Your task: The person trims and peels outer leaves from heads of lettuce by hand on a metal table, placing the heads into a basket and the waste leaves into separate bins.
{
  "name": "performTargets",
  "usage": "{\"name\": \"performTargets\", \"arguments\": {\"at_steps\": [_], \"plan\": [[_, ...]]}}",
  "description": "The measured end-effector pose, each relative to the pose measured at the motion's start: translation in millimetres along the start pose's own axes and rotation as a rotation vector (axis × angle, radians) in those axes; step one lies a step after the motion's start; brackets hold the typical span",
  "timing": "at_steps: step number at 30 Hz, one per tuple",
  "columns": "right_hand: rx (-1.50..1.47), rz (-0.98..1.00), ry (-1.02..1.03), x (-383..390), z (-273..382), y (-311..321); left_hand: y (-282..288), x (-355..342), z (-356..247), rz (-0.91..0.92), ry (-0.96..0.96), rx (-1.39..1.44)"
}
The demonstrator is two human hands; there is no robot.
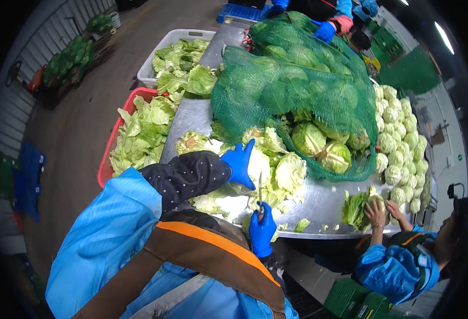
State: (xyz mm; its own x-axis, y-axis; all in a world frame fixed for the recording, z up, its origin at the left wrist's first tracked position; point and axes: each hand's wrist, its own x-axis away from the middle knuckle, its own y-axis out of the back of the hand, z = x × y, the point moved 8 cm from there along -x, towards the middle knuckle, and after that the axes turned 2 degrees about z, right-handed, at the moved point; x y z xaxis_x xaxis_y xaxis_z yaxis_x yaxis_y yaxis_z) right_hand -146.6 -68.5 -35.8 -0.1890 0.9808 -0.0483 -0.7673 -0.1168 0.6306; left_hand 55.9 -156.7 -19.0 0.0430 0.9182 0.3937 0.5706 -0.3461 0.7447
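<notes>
My left hand [238, 165], in a blue glove, has its fingers spread over pale cabbage leaves [290, 173] on the metal table. It grips nothing that I can see. Lower and to its right, my right hand [263, 229], also blue-gloved, is closed round the handle of a knife [260, 187]. The narrow blade points away from me, up against the loose leaves. Just beyond lies a green mesh sack [292, 87], its mouth open toward me, with whole cabbages [334, 157] showing in the opening.
A red crate [108, 154] and a white crate [146, 69], both full of leaves, stand along the table's left side. Trimmed cabbages [399, 143] are piled at the right. One co-worker handles a leafy cabbage [356, 209] at lower right; another's gloved hands are at the sack's far end.
</notes>
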Motion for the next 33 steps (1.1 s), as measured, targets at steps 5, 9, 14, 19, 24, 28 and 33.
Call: {"name": "performTargets", "arguments": {"at_steps": [5, 9, 14, 19, 24, 28, 33], "plan": [[0.139, 0.08, -0.015, -31, -4, -5, -2, -28, -8, 0.131, -0.006, -0.093], [0.214, 0.176, -0.051, -44, -6, -12, -7, -46, -1, 0.11, -0.038, -0.113], [0.267, 0.243, -0.13, -32, -11, -10, -6, -50, 0, 0.18, -0.005, -0.16], [0.31, 0.089, -0.148, -97, -64, -26, -4, -48, -9, 0.184, -0.007, -0.156], [-0.113, -0.048, -0.085, -64, -60, 1, -3, -32, 28, 0.134, -0.027, 0.095], [-0.18, 0.012, -0.164, -52, -21, 4, -3, -17, 41, 0.04, -0.17, 0.246], [0.084, 0.154, -0.161, -55, 8, -25, -2, -2, 26, -0.032, -0.077, 0.253]]}}
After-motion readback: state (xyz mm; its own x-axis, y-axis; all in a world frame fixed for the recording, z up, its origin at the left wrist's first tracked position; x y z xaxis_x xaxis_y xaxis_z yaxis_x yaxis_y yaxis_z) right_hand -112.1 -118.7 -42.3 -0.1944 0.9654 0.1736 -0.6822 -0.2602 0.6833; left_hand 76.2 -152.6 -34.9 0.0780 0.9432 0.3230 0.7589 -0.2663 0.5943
